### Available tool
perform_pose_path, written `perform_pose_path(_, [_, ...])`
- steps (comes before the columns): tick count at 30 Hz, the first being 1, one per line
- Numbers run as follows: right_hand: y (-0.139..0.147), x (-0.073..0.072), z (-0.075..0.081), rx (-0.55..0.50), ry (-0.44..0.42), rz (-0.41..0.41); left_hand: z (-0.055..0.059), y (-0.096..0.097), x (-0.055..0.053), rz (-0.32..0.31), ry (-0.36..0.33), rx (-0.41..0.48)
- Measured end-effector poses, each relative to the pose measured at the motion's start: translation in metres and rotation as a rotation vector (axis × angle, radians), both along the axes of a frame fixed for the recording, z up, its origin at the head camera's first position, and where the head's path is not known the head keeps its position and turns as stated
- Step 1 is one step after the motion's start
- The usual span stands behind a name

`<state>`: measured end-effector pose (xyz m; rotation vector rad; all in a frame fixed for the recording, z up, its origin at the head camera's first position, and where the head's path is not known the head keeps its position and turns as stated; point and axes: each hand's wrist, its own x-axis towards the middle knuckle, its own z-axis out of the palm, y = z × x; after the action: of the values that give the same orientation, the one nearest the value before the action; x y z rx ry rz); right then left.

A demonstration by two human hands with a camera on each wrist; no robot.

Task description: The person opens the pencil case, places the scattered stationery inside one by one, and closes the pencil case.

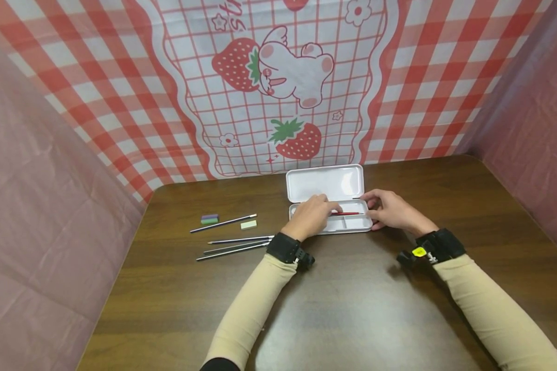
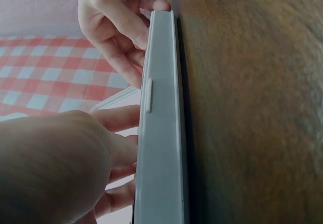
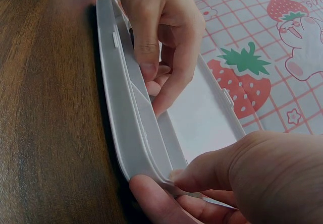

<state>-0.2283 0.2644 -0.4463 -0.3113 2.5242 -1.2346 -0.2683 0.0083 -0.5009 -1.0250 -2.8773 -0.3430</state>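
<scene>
A white pencil case (image 1: 358, 224) lies on the table with its hinged lid (image 1: 325, 184) raised at the back. Low dividers split its tray into compartments. A red pencil (image 1: 348, 213) lies lengthwise in the rear compartment. My left hand (image 1: 308, 216) reaches into the case from the left, its bent fingers at the red pencil; their contact is partly hidden. The right wrist view shows the left thumb and fingers (image 3: 161, 37) down between the walls. My right hand (image 1: 394, 210) grips the case's right end, thumb on the rim and fingers outside.
Left of the case lie a blue pencil (image 1: 223, 224), several other pencils (image 1: 234, 249), a pale eraser (image 1: 248, 225) and purple and green blocks (image 1: 209, 219). A checked cloth with strawberries (image 1: 301, 141) hangs behind; pink cloth (image 1: 51, 206) flanks the table.
</scene>
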Motion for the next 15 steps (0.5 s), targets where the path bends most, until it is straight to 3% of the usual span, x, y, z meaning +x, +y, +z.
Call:
perform_pose_path(10, [0.0004,0.0004,0.0002,0.005,0.003,0.004,0.0044,-0.0009,0.0023,-0.003,-0.074,0.053])
perform_pose_path(15, [-0.0003,0.0008,0.0005,0.0,-0.001,0.003,0.0055,-0.0015,0.0037,-0.006,-0.072,0.051])
